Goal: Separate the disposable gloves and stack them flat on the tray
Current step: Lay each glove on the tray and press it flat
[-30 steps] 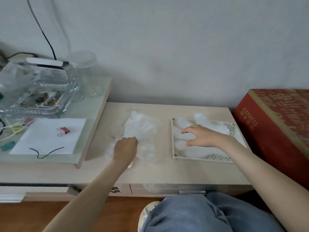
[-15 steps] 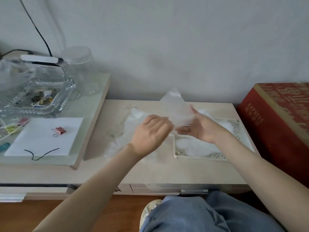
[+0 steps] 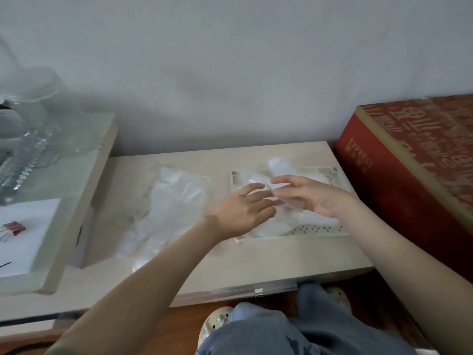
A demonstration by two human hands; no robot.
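1 clear glove (image 3: 286,201) held over the white tray (image 3: 320,230), left hand (image 3: 243,213) and right hand (image 3: 314,198) both pinching it. Remaining glove pile (image 3: 174,201) lies left on the table (image 3: 256,257). Risk: thin film clings, folds or slides off the stack.

A red printed cardboard box (image 3: 414,160) stands at the right, a clear glass jar (image 3: 38,98) and pink binder clip (image 3: 14,226) at the left.

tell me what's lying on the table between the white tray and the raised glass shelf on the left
In the head view, a loose pile of clear disposable plastic gloves lies on the beige tabletop between the white perforated tray and the glass-topped shelf.
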